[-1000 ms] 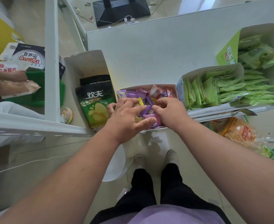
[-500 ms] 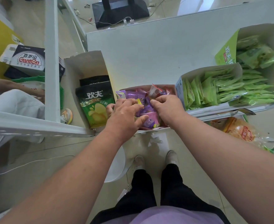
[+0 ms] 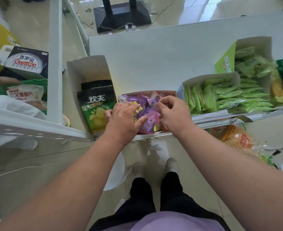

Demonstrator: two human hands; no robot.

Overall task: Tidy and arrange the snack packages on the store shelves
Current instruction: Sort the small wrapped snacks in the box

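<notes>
A low display box [image 3: 168, 92] at the front edge of the white shelf [image 3: 154, 64] holds several small purple and pink snack packets [image 3: 147, 116]. Both my hands are inside it. My left hand [image 3: 122, 119] lies flat on the left side of the pile, its thumb pressing a pink packet and its fingers around a yellow-edged one. Over the right side, my right hand [image 3: 172, 112] pinches the corner of a purple packet between thumb and forefinger.
A white box [image 3: 87, 67] to the left holds black-and-green chip bags [image 3: 96, 110]. To the right stand two boxes of light green sachets [image 3: 224, 95]. Orange snack bags [image 3: 237, 139] lie on a lower level. Another person's hand [image 3: 7, 81] and a carton [image 3: 27, 62] are at far left.
My right hand has lifted and shifted right, now pinching a purple packet. My left hand has stayed on the pile. The other person's arm at far left has moved.
</notes>
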